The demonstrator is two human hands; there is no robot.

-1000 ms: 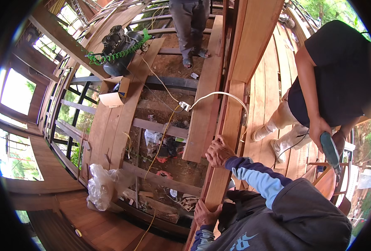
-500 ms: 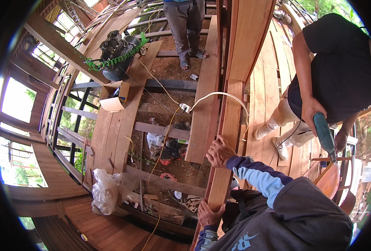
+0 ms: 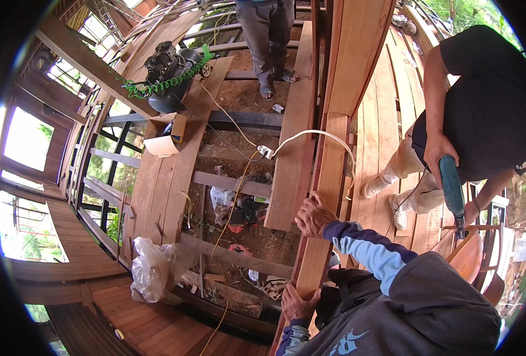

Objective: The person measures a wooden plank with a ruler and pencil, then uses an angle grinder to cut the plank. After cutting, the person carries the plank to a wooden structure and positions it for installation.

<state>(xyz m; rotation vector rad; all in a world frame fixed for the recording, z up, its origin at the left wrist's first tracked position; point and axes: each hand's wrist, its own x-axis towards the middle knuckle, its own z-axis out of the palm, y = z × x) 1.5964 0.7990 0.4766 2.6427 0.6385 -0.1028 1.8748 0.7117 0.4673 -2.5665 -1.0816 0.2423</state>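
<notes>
A long reddish-brown timber (image 3: 332, 160) runs from the top of the view down to its lower middle. My right hand (image 3: 315, 213) is closed over it, fingers bent around its left edge. Closer to the lower edge, my left hand (image 3: 299, 301) grips the same timber, with the thumb across its upper face. Both hands rest on the wood; their undersides are hidden. A wider plank (image 3: 358, 56) meets the timber farther up. A white cable (image 3: 316, 132) loops across the timber between that plank and my right hand.
On the right, a co-worker in black holds a teal power drill (image 3: 451, 184). Another person stands at the top. An air compressor (image 3: 171, 77) with a green coiled hose, an open cardboard box (image 3: 163, 135) and clear plastic sheeting (image 3: 150, 270) lie left. Open joists (image 3: 239, 184) expose soil below.
The co-worker's drill has swung slightly left, and its tip now sits lower. Their other hand has moved left and down. Both my hands keep their hold on the timber.
</notes>
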